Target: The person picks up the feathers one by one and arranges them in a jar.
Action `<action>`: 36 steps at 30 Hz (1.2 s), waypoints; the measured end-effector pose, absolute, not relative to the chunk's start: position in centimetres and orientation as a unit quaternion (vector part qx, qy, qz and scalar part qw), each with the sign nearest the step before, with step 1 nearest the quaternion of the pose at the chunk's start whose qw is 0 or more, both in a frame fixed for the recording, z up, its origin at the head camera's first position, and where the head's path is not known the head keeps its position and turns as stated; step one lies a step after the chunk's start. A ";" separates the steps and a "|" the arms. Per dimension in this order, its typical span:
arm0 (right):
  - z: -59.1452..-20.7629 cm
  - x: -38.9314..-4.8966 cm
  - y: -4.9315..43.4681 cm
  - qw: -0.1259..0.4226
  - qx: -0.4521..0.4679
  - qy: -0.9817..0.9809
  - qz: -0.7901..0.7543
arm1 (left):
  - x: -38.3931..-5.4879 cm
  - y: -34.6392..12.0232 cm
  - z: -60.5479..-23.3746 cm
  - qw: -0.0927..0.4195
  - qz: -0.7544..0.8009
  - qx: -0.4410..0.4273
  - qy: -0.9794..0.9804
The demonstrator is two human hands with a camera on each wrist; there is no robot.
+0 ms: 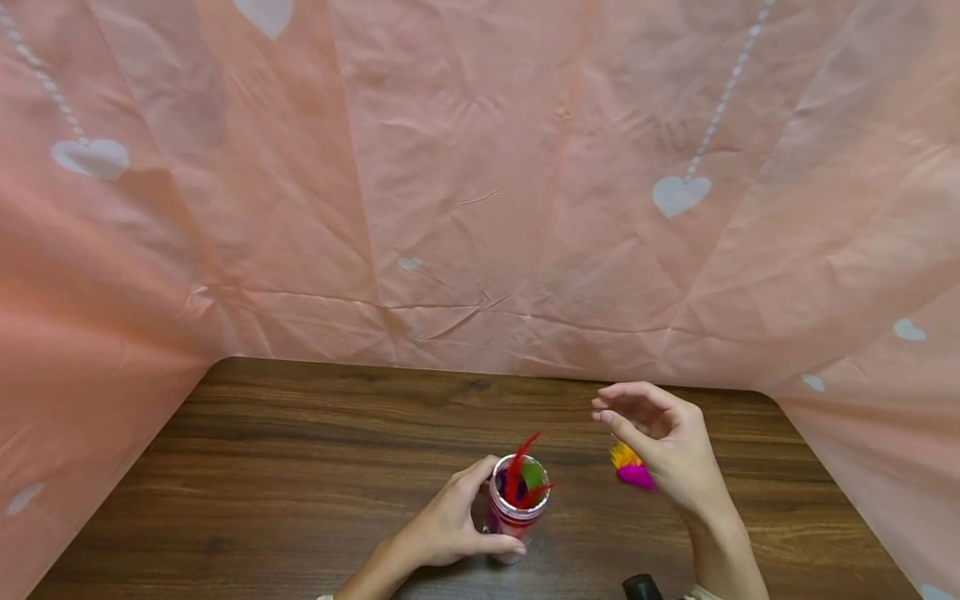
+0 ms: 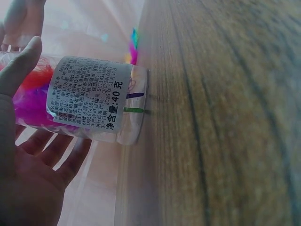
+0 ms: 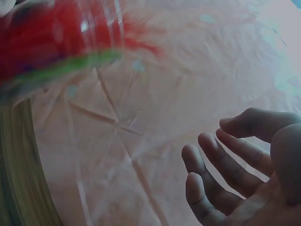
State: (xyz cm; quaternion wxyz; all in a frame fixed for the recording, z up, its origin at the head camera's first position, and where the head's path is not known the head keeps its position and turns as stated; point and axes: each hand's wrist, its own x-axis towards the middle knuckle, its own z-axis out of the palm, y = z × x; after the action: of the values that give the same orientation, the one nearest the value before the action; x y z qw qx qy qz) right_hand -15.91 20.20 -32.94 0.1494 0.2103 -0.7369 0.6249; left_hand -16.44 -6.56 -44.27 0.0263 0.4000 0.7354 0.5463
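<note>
A clear plastic jar stands upright on the table, stuffed with colored feathers. Two red feathers poke up over its rim, and a green one shows inside. My left hand grips the jar's side, thumb in front. In the left wrist view a printed paper label covers the lower part of the jar. My right hand is raised to the right with loosely bent fingers and nothing in them. Below it on the table lie magenta and yellow-orange feathers, partly hidden by this hand.
The dark wood table has a pink sheet with white hearts hanging around its back and sides. A black cylindrical object lies at the near edge, close to the right forearm.
</note>
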 end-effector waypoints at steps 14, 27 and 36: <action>-34.9 -17.1 21.5 0.254 0.233 -0.828 0.444 | -16.4 -6.5 -44.2 0.030 0.552 0.398 0.732; -35.3 -17.7 23.0 0.283 0.214 -0.852 0.385 | -16.5 -6.6 -44.3 0.025 0.545 0.397 0.738; -35.3 -18.0 24.1 0.301 0.209 -0.856 0.365 | -16.5 -6.6 -44.3 0.030 0.547 0.398 0.736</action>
State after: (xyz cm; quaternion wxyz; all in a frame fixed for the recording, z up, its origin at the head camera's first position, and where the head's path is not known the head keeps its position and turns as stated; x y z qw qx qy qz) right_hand -17.97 24.11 -35.31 0.3012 0.2090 -0.8559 0.3647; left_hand -16.50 -6.62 -44.28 0.0303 0.3975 0.7361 0.5470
